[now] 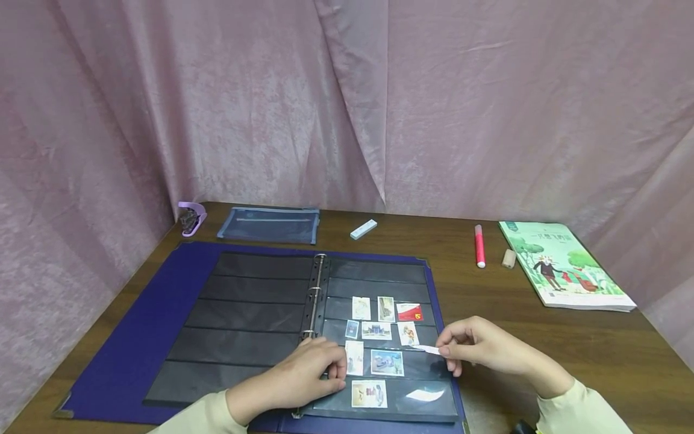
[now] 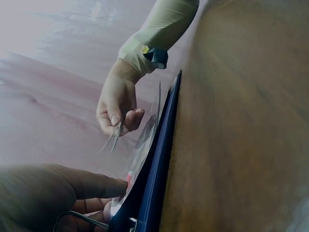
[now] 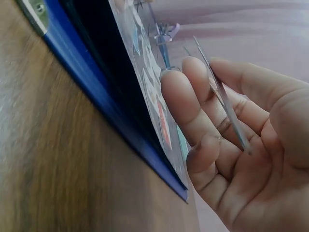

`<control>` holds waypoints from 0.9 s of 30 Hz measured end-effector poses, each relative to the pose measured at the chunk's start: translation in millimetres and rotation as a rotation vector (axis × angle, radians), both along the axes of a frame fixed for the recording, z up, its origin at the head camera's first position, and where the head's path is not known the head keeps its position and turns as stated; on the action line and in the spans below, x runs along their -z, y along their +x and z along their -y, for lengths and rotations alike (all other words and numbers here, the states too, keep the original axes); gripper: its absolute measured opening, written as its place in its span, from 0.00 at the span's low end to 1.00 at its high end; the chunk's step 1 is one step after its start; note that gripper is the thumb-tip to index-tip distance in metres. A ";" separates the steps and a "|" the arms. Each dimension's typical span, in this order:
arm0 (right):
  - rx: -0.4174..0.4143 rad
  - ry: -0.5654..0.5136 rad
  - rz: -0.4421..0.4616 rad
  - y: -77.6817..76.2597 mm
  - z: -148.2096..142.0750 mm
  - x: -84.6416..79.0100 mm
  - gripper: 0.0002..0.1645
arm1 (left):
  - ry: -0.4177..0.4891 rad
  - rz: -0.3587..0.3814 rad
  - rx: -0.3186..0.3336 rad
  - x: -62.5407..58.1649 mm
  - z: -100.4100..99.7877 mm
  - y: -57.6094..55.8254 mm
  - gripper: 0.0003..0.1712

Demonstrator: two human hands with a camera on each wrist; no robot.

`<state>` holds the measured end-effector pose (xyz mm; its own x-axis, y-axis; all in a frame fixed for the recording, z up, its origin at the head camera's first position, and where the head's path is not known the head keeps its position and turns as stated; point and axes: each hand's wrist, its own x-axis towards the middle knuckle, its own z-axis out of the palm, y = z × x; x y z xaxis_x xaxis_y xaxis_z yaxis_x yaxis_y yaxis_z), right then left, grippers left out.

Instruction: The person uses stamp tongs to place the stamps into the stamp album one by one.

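Observation:
A blue stamp album [image 1: 127, 331] lies spread on the table, with black pocket pages on both sides of its metal rings [image 1: 314, 289]. Several stamps sit in the strips of the right page, among them a red one [image 1: 409, 311] and a blue-toned one [image 1: 387, 363]. My left hand [image 1: 306, 374] rests on the right page near the rings, fingers loosely bent beside a tall pale stamp [image 1: 355, 358]. Above that page's right edge, my right hand [image 1: 479, 349] pinches metal tweezers [image 3: 223, 99] between thumb and fingers. Their tips point left toward the stamps, spread apart in the left wrist view.
Behind the album lie a purple stapler [image 1: 193, 218], a blue mesh pouch [image 1: 269, 225] and a small white-and-blue box [image 1: 363, 229]. To the right are a red marker [image 1: 479, 246], an eraser [image 1: 508, 258] and a green picture book [image 1: 565, 265]. Pink curtains [image 1: 347, 108] enclose the table.

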<state>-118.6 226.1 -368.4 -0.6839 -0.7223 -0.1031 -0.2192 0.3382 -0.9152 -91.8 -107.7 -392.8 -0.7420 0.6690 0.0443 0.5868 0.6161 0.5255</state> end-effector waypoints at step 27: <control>0.279 0.038 -0.166 5.5 -45.3 2.5 0.10 | 0.007 0.013 0.008 -3.2 0.3 1.1 0.11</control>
